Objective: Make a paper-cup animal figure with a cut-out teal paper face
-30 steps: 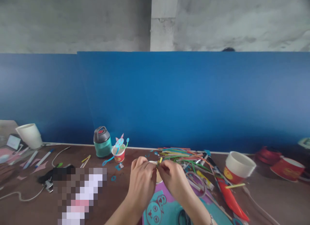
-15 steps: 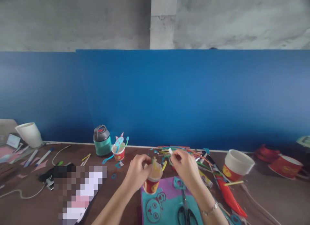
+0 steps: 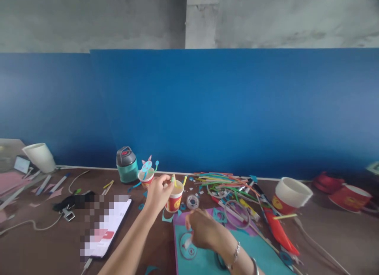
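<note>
Our left hand (image 3: 160, 192) has thumb and finger pinched on a yellow-green strip (image 3: 173, 178) at the rim of a red-and-white paper cup (image 3: 173, 206), upright on the table just right of that grip. Our right hand (image 3: 204, 229), nearer us, is over a teal sheet (image 3: 257, 255); its fingertips blur, so we cannot tell whether they are together. Right of and beyond our grip, coloured sticks (image 3: 219, 181) lie heaped; to its left, a phone (image 3: 118, 219) rests on the dark brown tabletop (image 3: 41, 249). Behind everything, a blue partition (image 3: 189, 109) spans the room below a grey concrete wall (image 3: 118, 18).
</note>
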A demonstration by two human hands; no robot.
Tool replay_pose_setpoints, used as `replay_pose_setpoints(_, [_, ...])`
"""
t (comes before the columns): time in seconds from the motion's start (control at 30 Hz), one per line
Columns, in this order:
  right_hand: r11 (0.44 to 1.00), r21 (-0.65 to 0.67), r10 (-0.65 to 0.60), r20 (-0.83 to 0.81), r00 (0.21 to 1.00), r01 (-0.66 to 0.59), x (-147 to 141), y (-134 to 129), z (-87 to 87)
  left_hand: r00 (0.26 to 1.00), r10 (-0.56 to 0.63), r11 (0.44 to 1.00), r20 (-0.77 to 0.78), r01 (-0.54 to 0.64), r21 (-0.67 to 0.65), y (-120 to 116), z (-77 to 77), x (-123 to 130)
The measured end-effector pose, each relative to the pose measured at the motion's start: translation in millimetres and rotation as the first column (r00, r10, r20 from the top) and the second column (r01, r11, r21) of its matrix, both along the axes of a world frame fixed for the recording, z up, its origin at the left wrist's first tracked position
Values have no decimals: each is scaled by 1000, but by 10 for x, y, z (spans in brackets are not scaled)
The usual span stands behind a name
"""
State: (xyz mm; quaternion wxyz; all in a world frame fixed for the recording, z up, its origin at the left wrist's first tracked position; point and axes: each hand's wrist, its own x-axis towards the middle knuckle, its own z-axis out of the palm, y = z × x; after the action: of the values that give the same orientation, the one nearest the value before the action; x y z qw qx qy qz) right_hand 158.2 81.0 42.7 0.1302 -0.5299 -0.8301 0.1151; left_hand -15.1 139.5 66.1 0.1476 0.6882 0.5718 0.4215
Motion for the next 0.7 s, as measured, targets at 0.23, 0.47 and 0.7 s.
replay_pose_setpoints(0.23, [992,75,-109,42,993,106,7,158,160,998,28,1000,53,-27,-3,-33,86,0])
replay_pose_setpoints(0.47, [976,-216,56,82,995,-37,28,1,79,999,9,1000,49,-9,-5,-38,115,0])
replay_pose_setpoints(0.7, [968,-207,128,-76,989,-141,-8,-12,46,996,-47,999,74,48,-10,-10,49,8])
